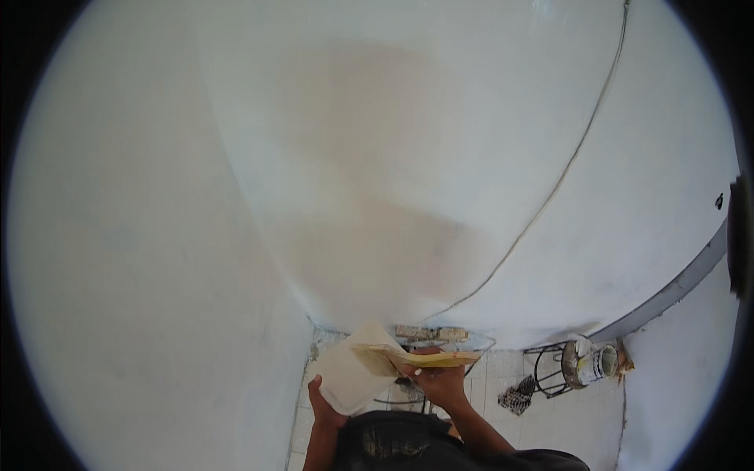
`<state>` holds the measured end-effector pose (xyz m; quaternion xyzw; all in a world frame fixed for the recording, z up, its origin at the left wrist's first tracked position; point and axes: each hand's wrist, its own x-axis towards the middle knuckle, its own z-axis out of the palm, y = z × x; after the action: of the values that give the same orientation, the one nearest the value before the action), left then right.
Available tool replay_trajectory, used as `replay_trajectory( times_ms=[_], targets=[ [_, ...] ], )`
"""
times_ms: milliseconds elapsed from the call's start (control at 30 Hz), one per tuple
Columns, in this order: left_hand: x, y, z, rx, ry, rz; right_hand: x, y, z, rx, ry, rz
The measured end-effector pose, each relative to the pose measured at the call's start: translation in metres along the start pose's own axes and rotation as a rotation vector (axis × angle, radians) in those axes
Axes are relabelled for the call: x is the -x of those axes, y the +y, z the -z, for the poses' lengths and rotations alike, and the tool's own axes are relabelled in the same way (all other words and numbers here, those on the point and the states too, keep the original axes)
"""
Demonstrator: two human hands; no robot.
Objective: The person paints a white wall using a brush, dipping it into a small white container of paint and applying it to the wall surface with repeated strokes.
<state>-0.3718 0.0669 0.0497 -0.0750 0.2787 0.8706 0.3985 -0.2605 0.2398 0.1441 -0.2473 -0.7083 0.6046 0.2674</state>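
My left hand [325, 407] grips the lower left edge of a cream-white rectangular board [339, 375], thumb on top, held tilted in front of my body. My right hand [441, 385] is closed round a flat spreader with a long yellowish edge [449, 359]. Its stained, thin blade [375, 359] lies over the right part of the board; whether it touches the board I cannot tell. Both hands are low, near my dark, smudged shirt [397, 443], with the white wall [361, 196] beyond them.
A thin cable [564, 174] runs down the wall. At the right, a black metal stool [550, 369] bears a white, splattered bucket [603, 361]. A dark patterned cloth [516, 397] lies on the tiled floor [487, 392]. Whitish-brown blocks [432, 334] sit by the wall's foot. A side wall [141, 259] rises at left.
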Motion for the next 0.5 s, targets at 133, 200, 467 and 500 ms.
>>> replay_trajectory(
  times_ms=[133, 200, 467, 500],
  targets=[
    [-0.004, -0.008, 0.004, 0.039, -0.019, 0.025, -0.009, 0.011, 0.009, 0.054, -0.069, 0.022],
    [-0.002, -0.014, 0.004, 0.027, 0.002, -0.009, -0.008, 0.014, 0.01, -0.226, 0.017, -0.061],
    [-0.004, -0.013, 0.0, 0.078, -0.043, -0.004, -0.043, 0.011, 0.018, -0.944, 0.104, -0.44],
    [-0.002, -0.012, -0.002, 0.081, -0.048, -0.001, -0.049, 0.01, 0.019, -1.001, 0.12, -0.43]
  ],
)
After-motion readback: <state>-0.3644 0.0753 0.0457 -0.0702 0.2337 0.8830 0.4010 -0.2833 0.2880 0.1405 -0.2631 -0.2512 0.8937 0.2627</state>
